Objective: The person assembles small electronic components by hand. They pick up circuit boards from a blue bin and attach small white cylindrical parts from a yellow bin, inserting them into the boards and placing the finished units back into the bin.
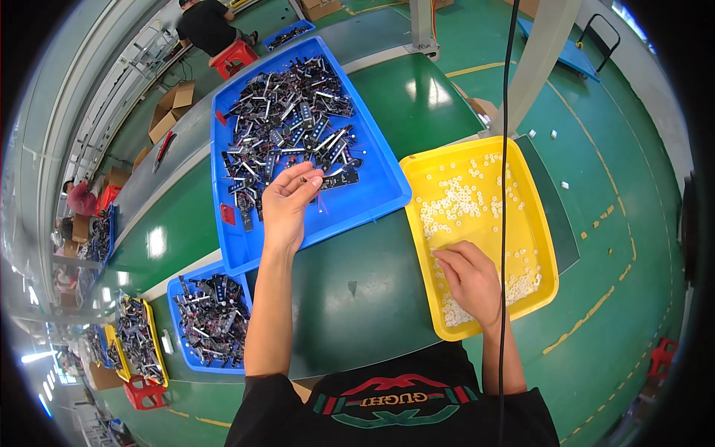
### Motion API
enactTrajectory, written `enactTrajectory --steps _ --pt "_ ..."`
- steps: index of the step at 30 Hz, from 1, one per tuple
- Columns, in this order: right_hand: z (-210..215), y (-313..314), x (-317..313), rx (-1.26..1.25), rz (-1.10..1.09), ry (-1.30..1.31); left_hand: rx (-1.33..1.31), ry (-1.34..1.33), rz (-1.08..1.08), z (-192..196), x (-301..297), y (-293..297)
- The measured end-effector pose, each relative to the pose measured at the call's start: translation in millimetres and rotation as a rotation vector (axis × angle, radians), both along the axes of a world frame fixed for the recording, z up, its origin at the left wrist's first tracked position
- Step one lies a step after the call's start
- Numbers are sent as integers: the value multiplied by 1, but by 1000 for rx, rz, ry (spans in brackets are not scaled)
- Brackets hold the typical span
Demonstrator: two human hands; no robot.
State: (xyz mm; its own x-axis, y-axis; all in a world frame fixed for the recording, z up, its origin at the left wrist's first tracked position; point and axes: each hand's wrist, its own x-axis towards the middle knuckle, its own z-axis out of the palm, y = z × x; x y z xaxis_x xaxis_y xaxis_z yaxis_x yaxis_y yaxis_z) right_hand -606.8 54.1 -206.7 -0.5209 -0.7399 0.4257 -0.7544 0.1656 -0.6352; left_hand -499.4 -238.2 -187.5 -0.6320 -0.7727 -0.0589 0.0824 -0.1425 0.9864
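My left hand [290, 195] is raised over the near part of a large blue tray [372, 119]. Its thumb and fingers are pinched at the end of a flat black strip-shaped part [341, 178], and a thin pink wire hangs by the fingertips. A heap of similar black parts [287, 112] with blue-and-white pieces and wires fills the tray's far side. Over a yellow tray [550, 249] on the right, my right hand [471, 281] has its fingers drawn together; anything between them is hidden. Small white rings [456, 201] lie scattered in that tray, with more piled near my right wrist.
A smaller blue tray [179, 313] of black parts stands at the left. A black cable [506, 112] hangs down across the yellow tray. The green tabletop [335, 298] lies between my arms. A person [205, 30] sits on a red stool [234, 58] further off. White bits dot the floor.
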Motion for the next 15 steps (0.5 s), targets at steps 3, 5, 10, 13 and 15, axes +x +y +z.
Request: enactTrajectory --steps 3,5,10,13,15 --pt "11 -14 10 -68 12 -149 15 25 9 7 8 5" --pt "17 -23 15 -146 82 -279 46 70 15 15 10 13" --pt "35 -56 33 -412 274 -544 303 356 95 28 15 45" --pt "40 -71 46 -492 312 -726 396 517 119 37 16 67" --pt "41 -79 56 -570 291 -820 378 542 148 38 14 79"
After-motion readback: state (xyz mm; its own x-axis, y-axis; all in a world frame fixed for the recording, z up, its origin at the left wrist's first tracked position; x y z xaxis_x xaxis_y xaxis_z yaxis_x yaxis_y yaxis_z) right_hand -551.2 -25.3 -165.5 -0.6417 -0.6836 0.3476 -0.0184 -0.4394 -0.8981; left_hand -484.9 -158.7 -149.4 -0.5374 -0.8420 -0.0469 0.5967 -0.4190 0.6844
